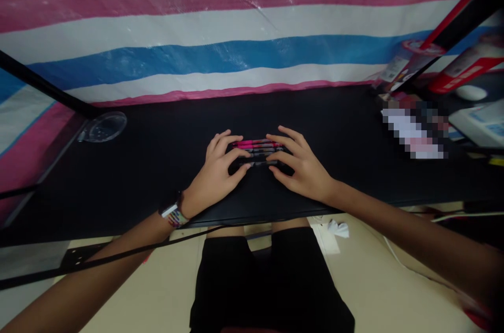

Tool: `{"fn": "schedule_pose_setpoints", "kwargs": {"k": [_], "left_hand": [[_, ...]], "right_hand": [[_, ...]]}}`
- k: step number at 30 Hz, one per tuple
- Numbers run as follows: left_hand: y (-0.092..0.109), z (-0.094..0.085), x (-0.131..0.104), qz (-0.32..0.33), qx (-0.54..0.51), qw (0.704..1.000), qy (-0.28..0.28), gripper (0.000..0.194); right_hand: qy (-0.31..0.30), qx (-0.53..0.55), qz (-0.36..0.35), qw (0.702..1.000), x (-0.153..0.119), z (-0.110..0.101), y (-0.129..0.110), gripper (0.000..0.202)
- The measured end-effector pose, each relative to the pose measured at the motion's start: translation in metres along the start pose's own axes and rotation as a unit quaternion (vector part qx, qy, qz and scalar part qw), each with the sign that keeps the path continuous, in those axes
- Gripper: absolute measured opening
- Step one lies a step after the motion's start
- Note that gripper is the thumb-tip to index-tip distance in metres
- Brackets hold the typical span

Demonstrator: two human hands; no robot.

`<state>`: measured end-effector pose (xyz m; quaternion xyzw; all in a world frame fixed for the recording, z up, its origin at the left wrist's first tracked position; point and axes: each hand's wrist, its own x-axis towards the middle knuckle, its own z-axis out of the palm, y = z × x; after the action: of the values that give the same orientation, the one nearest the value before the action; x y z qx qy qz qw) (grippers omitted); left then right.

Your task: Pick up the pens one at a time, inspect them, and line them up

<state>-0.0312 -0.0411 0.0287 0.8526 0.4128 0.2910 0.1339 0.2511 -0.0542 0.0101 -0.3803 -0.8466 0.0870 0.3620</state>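
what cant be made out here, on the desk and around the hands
All in the head view:
Parts of the pens: covered by the left hand and right hand
Things in the pixelated patch: masked
Print on the red-and-white container: blurred
Rest of the right arm: cut off by the edge

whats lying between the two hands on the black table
In the head view, several pens lie side by side between the left hand and the right hand.
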Motion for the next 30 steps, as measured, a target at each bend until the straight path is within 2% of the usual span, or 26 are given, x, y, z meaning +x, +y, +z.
{"fn": "schedule_pose_setpoints", "kwargs": {"k": [2,7,11,14,16,18,20,23,26,30], "left_hand": [[0.004,-0.001,-0.002,0.007,0.02,1.0,-0.008,0.013],[0.01,-0.004,-0.003,0.038,0.073,0.997,-0.014,0.013],[0.013,-0.009,0.001,0.065,0.087,0.994,-0.032,0.014],[0.016,-0.014,0.007,0.078,0.111,0.99,-0.023,0.011],[0.016,-0.018,0.013,0.084,0.111,0.99,-0.004,0.008],[0.013,-0.021,0.022,0.082,0.099,0.992,0.019,0.009],[0.008,-0.024,0.033,0.081,0.068,0.993,0.053,0.012],[-0.002,-0.028,0.051,0.094,0.019,0.992,0.078,0.018],[-0.011,-0.029,0.066,0.091,0.009,0.99,0.104,0.019],[-0.028,-0.025,0.083,0.078,-0.016,0.991,0.105,0.022]], "right_hand": [[-0.002,-0.004,0.003,1.0,0.0,0.0,0.0,0.023],[-0.007,-0.021,-0.025,0.999,0.001,0.001,0.0,0.016],[-0.015,-0.015,-0.055,0.998,0.002,-0.001,0.0,0.016],[0.0,0.009,-0.062,0.998,0.006,-0.005,-0.002,0.016],[0.017,0.046,-0.04,0.998,0.012,-0.009,-0.002,0.013],[0.041,0.104,0.026,0.993,0.022,-0.012,0.001,0.009],[0.08,0.195,0.117,0.97,0.037,-0.014,0.008,0.009],[0.102,0.377,0.229,0.891,0.061,-0.015,0.022,0.02],[0.095,0.459,0.266,0.842,0.079,-0.016,0.036,0.029],[0.119,0.478,0.277,0.825,0.095,-0.014,0.051,0.031]]}}
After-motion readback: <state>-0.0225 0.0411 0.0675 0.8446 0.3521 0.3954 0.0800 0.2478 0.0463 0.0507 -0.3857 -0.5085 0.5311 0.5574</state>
